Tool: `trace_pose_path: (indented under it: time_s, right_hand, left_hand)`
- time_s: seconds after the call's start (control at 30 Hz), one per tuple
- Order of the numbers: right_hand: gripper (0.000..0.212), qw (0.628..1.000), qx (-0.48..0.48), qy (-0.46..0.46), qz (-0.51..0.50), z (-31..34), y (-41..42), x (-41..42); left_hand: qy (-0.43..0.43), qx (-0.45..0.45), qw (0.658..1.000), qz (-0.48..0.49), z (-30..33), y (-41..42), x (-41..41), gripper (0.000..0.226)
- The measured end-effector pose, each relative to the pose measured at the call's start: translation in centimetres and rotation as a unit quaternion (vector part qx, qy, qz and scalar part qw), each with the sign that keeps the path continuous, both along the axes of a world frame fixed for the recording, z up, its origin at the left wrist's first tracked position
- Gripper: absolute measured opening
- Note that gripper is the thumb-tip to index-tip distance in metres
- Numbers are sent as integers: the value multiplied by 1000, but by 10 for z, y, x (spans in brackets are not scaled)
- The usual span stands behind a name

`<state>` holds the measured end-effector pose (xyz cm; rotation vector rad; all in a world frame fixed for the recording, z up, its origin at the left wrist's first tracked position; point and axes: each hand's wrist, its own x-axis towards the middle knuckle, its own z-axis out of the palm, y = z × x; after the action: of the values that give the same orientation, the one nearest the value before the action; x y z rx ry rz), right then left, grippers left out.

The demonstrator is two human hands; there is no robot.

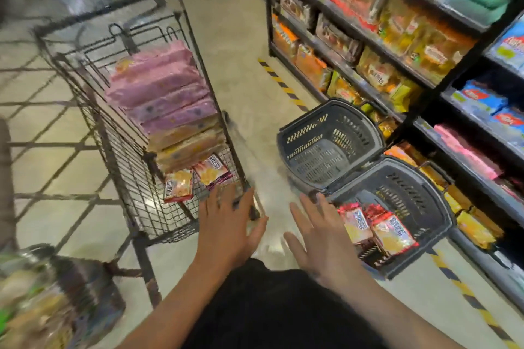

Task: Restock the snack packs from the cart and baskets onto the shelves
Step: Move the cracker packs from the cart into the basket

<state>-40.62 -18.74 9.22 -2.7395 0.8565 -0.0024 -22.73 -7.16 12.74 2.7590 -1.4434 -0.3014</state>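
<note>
1. Shelves (419, 37) ran along the right side, crowded with snack packs in orange, yellow, green, blue and pink. The whole view was smeared by motion blur, so labels could not be read.
2. A wire cart (136, 127) stood on the floor at left. It held a row of pink packs (161, 85) standing on edge, tan packs nearer the person, and two small red-edged packs (195, 178) lying at the near end.
3. Two dark plastic baskets sat on the floor between the cart and the shelves. The far basket (326, 139) looked bare inside. The near basket (419, 207) held two red-edged snack packs (377, 227) leaning at its near corner.
4. The left hand (229, 224) reached forward with fingers spread and straight, its fingertips at the cart's near rim, gripping nothing. Whether it touched the wire could not be told.
5. The right hand (317, 238) was likewise spread flat and held nothing, just beside the packs in the near basket.
6. Likely risks from here: the packs in the basket leaned loosely, so a hurried one-handed grab could tip them over or crush a wrapper. Both baskets sat in the walking path, so a step toward the shelves could catch a rim. The shelves were tightly filled, so forcing packs in could knock others down.
</note>
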Motion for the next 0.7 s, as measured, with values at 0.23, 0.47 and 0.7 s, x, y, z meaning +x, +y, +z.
trace_pose_path:
  time_s: [0.23,0.47,0.7]
  right_hand:
    - [60,998,24,2,59,0,35,117]
    - [63,995,4,34,94,-8,57,214]
    - [66,993,46,82,75,-29,48,261]
  left_hand:
    - [0,10,996,86,-17,59,99,72]
    - [39,3,988,152,-40,97,177,76]
    - [92,20,974,208,-69,100,210,75]
